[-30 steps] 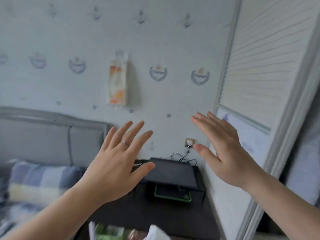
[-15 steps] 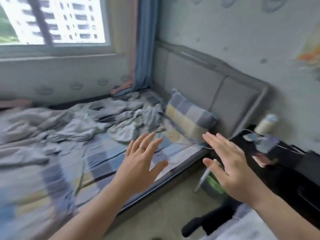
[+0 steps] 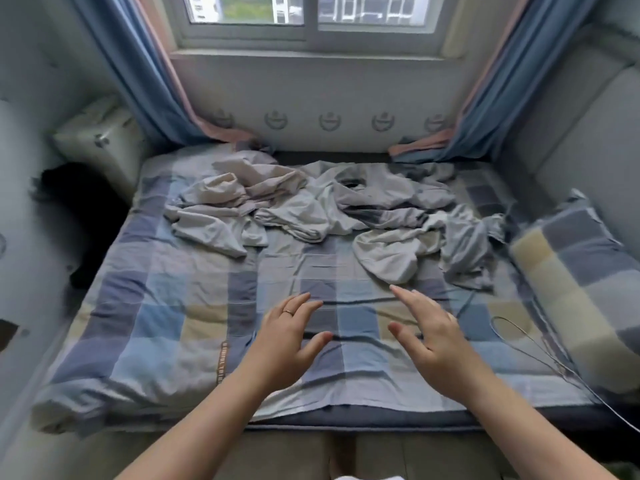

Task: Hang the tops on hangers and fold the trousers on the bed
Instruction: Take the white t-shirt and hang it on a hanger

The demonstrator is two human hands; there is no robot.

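Clothes (image 3: 304, 209) are lying in a crumpled grey heap across the far half of the bed (image 3: 156, 323). The person is holding both hands out over the bare checked sheet nearer the edge, apart from the heap. The left hand (image 3: 287, 341) is hovering palm down with fingers loosely spread, a ring (image 3: 288, 311) showing on one finger. The right hand (image 3: 433, 344) is doing likewise, fingers straight, gripping nothing. A checked pillow (image 3: 581, 289) is sitting at the right, a thin cable (image 3: 540, 351) trailing beside it.
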